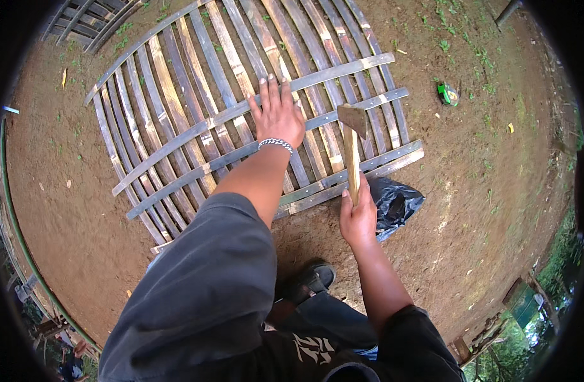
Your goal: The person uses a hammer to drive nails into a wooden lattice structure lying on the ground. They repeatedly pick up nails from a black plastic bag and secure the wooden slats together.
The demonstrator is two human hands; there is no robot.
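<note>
A large panel of split bamboo slats (177, 93) lies on the ground in front of me, with long slats crossed by several battens. My left hand (280, 121), a chain bracelet at its wrist, lies flat with fingers stretched over one of the upper battens (343, 70). In my right hand (360, 216) is a hatchet (352, 149), gripped low on its pale wooden handle. Its dark metal head points away from me, above the panel's right part. Close to my right hand, a black plastic bag (400, 202) sits at the panel's near edge.
A green and black tape measure (447, 93) lies on the bare dirt (470, 191) to the right. Another slatted panel (85, 22) shows at the far left. My shoe (317, 277) stands just short of the near edge. Wooden structures and a person appear at the lower left rim.
</note>
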